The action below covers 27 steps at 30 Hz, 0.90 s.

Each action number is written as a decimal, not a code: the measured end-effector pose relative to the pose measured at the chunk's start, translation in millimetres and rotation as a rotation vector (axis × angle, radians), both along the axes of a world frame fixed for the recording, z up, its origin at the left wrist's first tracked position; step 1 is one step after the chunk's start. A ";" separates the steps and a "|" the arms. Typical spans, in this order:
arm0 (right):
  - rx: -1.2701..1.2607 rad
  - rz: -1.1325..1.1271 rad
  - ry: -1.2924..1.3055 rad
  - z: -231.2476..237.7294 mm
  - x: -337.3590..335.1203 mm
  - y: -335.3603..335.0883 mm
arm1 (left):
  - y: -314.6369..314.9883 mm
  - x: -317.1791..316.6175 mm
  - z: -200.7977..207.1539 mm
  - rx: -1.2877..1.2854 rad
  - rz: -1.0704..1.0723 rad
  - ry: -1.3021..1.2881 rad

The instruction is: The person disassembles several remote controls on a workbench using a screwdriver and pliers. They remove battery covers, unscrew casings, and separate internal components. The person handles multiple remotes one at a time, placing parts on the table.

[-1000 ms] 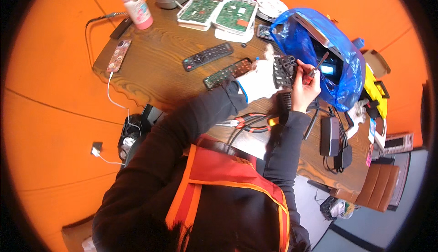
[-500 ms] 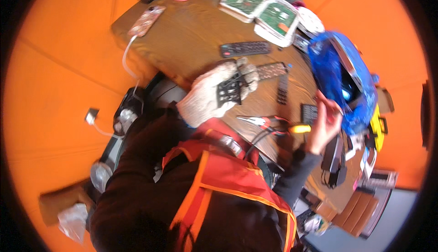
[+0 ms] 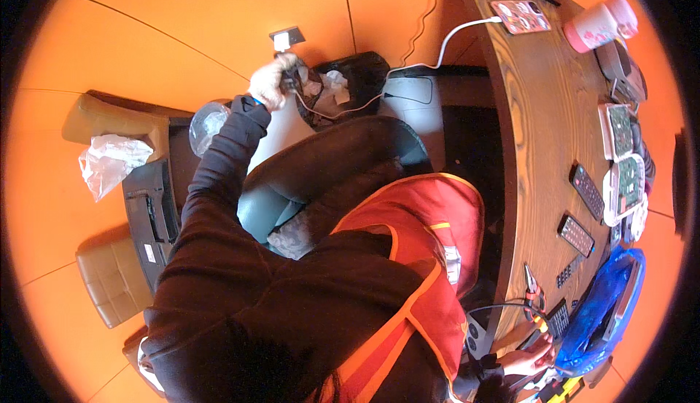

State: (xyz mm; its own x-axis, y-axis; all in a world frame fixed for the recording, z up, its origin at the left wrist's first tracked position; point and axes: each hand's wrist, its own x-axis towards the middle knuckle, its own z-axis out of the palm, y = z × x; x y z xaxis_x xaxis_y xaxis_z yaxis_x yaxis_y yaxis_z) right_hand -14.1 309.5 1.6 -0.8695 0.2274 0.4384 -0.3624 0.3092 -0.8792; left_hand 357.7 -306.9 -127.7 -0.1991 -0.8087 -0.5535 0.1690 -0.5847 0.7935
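My left hand (image 3: 268,86), in a pale work glove, is stretched out at the far left, beside the rim of a black rubbish bag (image 3: 367,70) filled with crumpled waste. Its fingers are closed around something dark, which may be part of the bag; I cannot make it out. My bare right hand (image 3: 531,358) is low at the table's near right part, fingers curled, with any held thing hidden. Just above it are a yellow handle (image 3: 540,324) and long-nose pliers (image 3: 531,280) with red and black grips. Two remote controls (image 3: 587,191) and a black keypad strip (image 3: 568,272) lie farther up.
Along the wooden table (image 3: 539,111) are a phone (image 3: 520,17) on a white cable, a pink bottle (image 3: 592,27), white trays with green circuit boards (image 3: 628,184) and a blue plastic bag (image 3: 599,319). A clear round container (image 3: 208,127) and stools (image 3: 113,279) stand left.
My left hand has moved from the table, where it held a black keypad piece, to the rubbish bag. My view has turned left. The right hand stays by the tools, its fingers now more curled.
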 end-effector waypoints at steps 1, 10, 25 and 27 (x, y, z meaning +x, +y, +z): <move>0.024 -0.035 -0.014 3.0 0.7 -0.6 | 1.6 4.1 -17.1 0.090 0.017 0.122; 0.041 -0.141 0.068 18.8 25.4 1.9 | -50.3 -16.8 -144.6 -1.253 -1.192 -0.913; 0.221 -0.377 0.099 54.4 108.8 35.6 | -68.7 -35.6 -324.9 -0.417 -1.019 -1.293; 0.238 -0.397 0.171 59.0 114.5 39.8 | -71.5 -33.9 -329.2 -0.400 -0.918 -1.277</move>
